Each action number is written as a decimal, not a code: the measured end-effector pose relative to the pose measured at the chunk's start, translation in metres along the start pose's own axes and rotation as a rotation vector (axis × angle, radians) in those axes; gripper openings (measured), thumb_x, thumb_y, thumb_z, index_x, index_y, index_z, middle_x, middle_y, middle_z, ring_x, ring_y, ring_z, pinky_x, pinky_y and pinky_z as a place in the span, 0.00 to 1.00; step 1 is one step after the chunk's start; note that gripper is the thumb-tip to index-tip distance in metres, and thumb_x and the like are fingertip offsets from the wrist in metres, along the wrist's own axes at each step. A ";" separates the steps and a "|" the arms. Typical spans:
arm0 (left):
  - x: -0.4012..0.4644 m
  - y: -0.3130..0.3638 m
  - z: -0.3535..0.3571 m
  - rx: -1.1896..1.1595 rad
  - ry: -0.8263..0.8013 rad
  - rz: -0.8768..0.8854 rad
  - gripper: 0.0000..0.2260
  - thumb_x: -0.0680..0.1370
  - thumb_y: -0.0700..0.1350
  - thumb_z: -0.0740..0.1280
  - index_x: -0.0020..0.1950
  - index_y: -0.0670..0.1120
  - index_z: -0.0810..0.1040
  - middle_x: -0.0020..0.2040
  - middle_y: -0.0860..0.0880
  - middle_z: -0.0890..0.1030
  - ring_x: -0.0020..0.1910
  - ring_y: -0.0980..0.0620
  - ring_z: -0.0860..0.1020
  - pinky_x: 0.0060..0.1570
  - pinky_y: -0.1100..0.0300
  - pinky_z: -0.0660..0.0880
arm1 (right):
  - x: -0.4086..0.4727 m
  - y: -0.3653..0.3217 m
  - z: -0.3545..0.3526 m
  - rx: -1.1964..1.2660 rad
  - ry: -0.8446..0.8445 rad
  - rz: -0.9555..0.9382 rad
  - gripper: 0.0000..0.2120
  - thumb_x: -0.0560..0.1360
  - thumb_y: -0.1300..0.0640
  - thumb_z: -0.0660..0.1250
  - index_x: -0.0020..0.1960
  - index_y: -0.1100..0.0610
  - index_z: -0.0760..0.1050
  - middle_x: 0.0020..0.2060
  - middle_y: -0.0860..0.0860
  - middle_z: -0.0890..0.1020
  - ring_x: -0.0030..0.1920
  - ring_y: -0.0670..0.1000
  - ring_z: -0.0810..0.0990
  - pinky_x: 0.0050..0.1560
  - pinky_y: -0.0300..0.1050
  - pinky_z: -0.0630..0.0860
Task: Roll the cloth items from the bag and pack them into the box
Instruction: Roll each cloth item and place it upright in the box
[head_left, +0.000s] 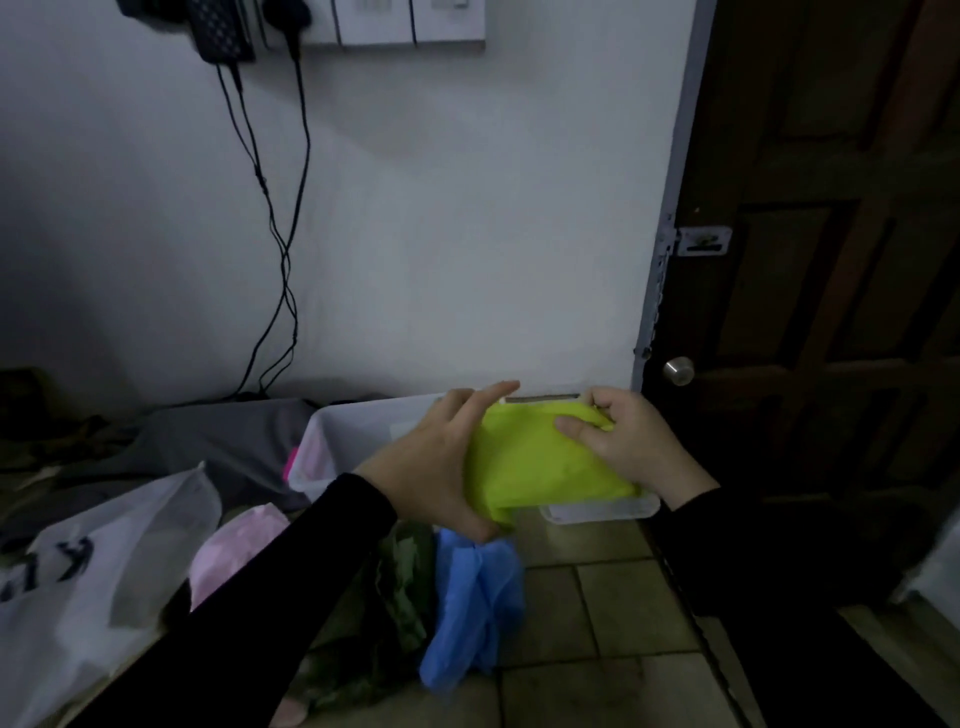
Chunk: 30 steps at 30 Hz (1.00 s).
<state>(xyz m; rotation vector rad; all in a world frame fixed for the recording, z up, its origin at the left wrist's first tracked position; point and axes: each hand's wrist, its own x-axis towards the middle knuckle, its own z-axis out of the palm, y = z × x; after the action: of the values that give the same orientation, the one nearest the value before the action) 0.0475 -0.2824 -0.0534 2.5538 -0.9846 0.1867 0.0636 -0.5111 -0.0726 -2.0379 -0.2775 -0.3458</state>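
Dim room, head view. Bright yellow-green folded cloth held up between both hands, in front of and partly over a translucent white plastic box standing on the tiled floor against a white wall. Left hand at 9 o'clock of the cloth, thumb curled under the lower left corner, fingers stretched along the top edge toward 12 o'clock. Right hand at 3 o'clock of the cloth, thumb pressed on the front face, fingers curled round the upper right corner. Both forearms in black sleeves.

Inside the box, at its left wall, a sliver of pink fabric. A clear plastic lid just beside the box at 5 o'clock, showing below the held cloth.

On the floor at 6 o'clock of the left hand, a crumpled blue cloth; touching it at 9 o'clock, a green patterned cloth; further toward 9 o'clock, a pale pink cloth. At 8 o'clock of the frame, a white plastic bag with dark lettering. Grey fabric heaped behind it, against the box.

Black cables hanging down the wall from white sockets. Dark wooden door with a round metal knob at 3 o'clock.
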 end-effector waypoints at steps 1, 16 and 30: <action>0.000 -0.004 -0.002 0.028 0.010 -0.003 0.58 0.56 0.54 0.81 0.77 0.56 0.48 0.67 0.51 0.63 0.66 0.55 0.64 0.60 0.71 0.59 | 0.003 -0.002 0.001 -0.088 0.018 -0.050 0.16 0.72 0.57 0.73 0.31 0.53 0.69 0.25 0.46 0.69 0.28 0.41 0.69 0.32 0.37 0.64; -0.025 -0.022 -0.049 0.046 0.099 0.077 0.45 0.55 0.60 0.77 0.66 0.47 0.64 0.70 0.51 0.62 0.66 0.57 0.65 0.65 0.72 0.63 | 0.037 -0.026 0.028 -0.236 -0.044 0.150 0.09 0.79 0.49 0.60 0.46 0.53 0.73 0.43 0.50 0.79 0.50 0.54 0.76 0.55 0.50 0.67; 0.005 -0.023 -0.058 0.310 0.271 0.102 0.39 0.58 0.57 0.77 0.64 0.41 0.72 0.60 0.45 0.73 0.62 0.50 0.69 0.63 0.58 0.68 | -0.007 -0.125 0.106 -0.318 0.053 -0.120 0.20 0.80 0.61 0.54 0.70 0.63 0.66 0.66 0.58 0.73 0.62 0.56 0.74 0.56 0.38 0.63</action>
<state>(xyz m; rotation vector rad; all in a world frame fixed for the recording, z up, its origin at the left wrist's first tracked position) 0.0677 -0.2460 -0.0068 2.6527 -1.0456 0.7471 0.0282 -0.3596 -0.0203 -2.3247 -0.3300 -0.5466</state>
